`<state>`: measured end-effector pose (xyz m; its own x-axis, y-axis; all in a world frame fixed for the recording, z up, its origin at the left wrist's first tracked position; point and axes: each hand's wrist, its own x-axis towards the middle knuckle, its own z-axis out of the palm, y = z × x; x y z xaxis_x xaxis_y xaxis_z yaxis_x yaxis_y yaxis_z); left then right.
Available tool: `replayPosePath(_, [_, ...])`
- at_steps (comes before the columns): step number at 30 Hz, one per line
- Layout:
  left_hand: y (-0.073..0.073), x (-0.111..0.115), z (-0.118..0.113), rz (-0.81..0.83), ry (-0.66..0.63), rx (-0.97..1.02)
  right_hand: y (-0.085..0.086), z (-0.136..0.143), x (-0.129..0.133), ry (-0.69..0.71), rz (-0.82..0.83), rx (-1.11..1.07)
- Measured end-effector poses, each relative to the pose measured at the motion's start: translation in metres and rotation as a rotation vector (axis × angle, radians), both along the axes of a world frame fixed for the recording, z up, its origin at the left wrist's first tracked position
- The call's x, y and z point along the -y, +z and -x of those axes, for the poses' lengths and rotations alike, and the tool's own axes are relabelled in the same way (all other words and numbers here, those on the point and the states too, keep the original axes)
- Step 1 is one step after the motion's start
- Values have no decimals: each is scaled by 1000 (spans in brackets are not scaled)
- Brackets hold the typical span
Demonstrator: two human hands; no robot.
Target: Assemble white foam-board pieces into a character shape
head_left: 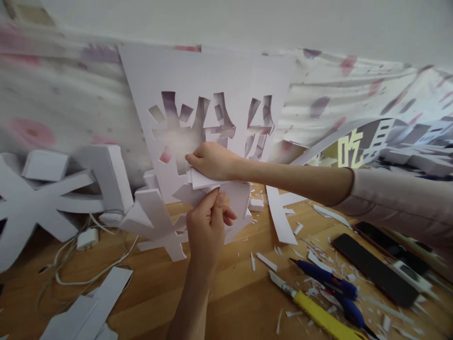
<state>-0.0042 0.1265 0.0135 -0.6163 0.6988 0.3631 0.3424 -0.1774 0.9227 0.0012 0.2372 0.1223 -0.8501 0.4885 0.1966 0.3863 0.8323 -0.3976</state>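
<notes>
Pinching a small white foam-board cut-out piece (207,182) from two sides, both hands meet in front of a large white foam-board sheet with cut-out characters (208,94) that leans against the patterned cloth backdrop (53,104). The left hand (207,231), reaching up from below, is closed with thumb and forefinger nipped on the lower edge of the piece. The right hand (212,160), reaching across from the right in a pale sleeve (399,203), is curled over the upper edge, fingers folded down on it. The piece is held just above the wooden tabletop (233,293), touching or nearly touching the lower part of the sheet; which cannot be told.

Foam board of this kind is judged light and stiff but easily dented and snapped, especially at narrow bridges between the cut strokes. A hold on broad, solid areas, with flat finger pads rather than nails, is judged safest; thin arms should not be levered.

Thick white foam-board letter shapes (155,222) lie just left of the hands. A yellow-handled utility knife (314,311) and a blue glue gun (332,288) lie to the lower right among white offcuts, with a black flat phone-like slab (375,269) beyond. A white cable and charger (87,238) lie at the left.
</notes>
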Motion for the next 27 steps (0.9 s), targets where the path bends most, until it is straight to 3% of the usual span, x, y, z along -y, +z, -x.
replayPosePath(9, [2, -1, 0, -29, 18, -39, -4, -5, -2, -112, 5, -89])
replayPosePath(14, [0, -1, 11, 29, -59, 35, 1, -9, -13, -14, 206, -167])
replayPosePath(17, [-1, -2, 14, 47, -37, 70, -1, -24, -22, 32, 318, -230])
replayPosePath(23, [-1, -8, 14, 40, -8, 28, -18, -37, -28, -167, 456, -336])
replayPosePath(27, [1, -9, 14, 38, 33, -27, -20, -36, -24, -177, 451, -338])
